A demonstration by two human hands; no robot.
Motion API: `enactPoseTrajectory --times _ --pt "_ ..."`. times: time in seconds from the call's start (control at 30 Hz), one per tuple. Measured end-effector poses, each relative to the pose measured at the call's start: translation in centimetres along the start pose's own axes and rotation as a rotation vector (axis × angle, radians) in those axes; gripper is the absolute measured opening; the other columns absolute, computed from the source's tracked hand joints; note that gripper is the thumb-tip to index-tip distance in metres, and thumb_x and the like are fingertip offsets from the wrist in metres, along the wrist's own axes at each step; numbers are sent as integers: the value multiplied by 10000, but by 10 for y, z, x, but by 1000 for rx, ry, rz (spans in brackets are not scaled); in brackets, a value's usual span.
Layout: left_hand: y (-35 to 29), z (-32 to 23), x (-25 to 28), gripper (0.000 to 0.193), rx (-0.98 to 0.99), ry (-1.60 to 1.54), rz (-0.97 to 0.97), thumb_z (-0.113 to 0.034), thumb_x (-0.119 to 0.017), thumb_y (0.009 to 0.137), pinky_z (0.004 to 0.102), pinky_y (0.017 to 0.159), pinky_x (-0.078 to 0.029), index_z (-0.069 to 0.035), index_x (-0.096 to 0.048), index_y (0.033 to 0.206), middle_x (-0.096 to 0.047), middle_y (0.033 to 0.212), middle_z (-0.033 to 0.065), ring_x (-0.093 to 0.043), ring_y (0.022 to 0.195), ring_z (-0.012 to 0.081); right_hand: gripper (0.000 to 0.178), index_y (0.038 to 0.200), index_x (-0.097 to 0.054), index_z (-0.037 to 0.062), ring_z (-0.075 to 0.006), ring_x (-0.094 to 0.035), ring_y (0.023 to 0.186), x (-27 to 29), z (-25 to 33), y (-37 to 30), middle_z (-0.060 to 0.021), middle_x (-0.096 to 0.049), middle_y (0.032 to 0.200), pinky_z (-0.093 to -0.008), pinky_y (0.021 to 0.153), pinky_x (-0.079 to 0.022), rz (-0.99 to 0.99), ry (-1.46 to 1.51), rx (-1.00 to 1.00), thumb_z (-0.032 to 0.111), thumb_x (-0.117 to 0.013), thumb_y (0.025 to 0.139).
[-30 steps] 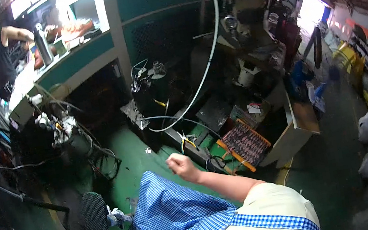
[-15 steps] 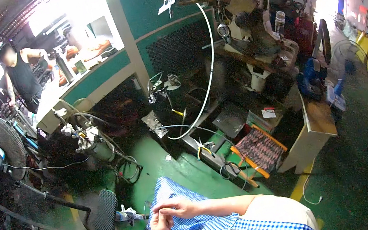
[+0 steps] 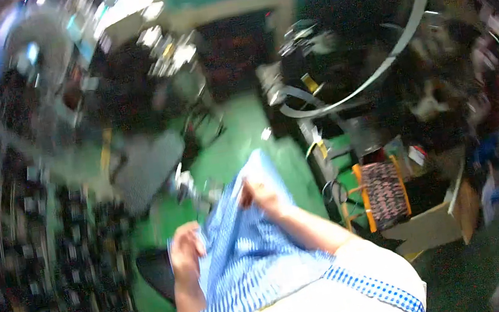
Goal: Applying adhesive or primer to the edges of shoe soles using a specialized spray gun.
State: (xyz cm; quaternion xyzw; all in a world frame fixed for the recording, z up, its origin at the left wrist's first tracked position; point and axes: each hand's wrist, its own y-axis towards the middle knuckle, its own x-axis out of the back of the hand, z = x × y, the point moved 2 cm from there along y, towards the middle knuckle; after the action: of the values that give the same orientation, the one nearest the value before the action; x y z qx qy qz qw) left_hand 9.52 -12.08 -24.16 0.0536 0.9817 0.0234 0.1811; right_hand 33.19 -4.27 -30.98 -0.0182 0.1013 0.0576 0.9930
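A blue-and-white checked apron (image 3: 244, 247) spreads over my lap, smeared by motion. Over its far part lies my right hand (image 3: 263, 198), the fingers bent down toward the cloth; blur hides whether they grip it. My left hand (image 3: 185, 249) is apart from the right, at the apron's left edge, its fingers curled and blurred. I can make out no object in either hand.
Dark parts hang in rows on a rack (image 3: 79, 265) to my left, near a grey ribbed panel (image 3: 148, 168). On the right stand an orange-framed stool (image 3: 384, 194) with a woven seat and a wooden box-like stand (image 3: 431, 229). A pale hose (image 3: 390, 60) curves ahead.
My hands, together half a second ago, have come apart, the left going left and the right staying over the apron. The whole view has swung down and left, and is blurred.
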Motion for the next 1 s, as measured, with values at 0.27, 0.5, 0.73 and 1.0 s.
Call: enactPoseTrajectory --times 0.27,0.5,0.73,1.0 --pt "-30 64 148 326 -15 719 -733 -212 -414 1034 282 592 -449 11 -652 1030 -625 701 40 -571 621 134 321 1052 -645 3 -277 -645 893 -43 -64 22 -124 -676 1022 -335 779 -501 181 -758 149 300 -575 954" --pt "-29 182 185 375 934 1086 180 -310 -531 889 476 840 -516 -114 -597 1201 -651 1143 194 -637 1020 378 407 1068 -655 68 -397 -660 796 -51 -150 -12 -200 -682 810 -475 721 -525 994 -1383 -182 424 -542 906" --pt "-5 297 217 577 657 1230 -171 -420 -659 808 462 947 -465 -92 -560 1272 -651 1164 194 -608 1097 373 363 1084 -660 87 -382 -667 792 -57 -180 -40 -192 -694 864 -475 707 -532 1281 -1408 -268 378 -518 920" --pt "14 246 145 333 638 1386 141 -366 -479 966 499 711 -525 -73 -636 952 -694 866 170 -672 828 362 371 1058 -648 47 -367 -657 898 -38 -179 -30 -191 -670 985 -465 787 -527 860 -1378 -308 353 -620 851"
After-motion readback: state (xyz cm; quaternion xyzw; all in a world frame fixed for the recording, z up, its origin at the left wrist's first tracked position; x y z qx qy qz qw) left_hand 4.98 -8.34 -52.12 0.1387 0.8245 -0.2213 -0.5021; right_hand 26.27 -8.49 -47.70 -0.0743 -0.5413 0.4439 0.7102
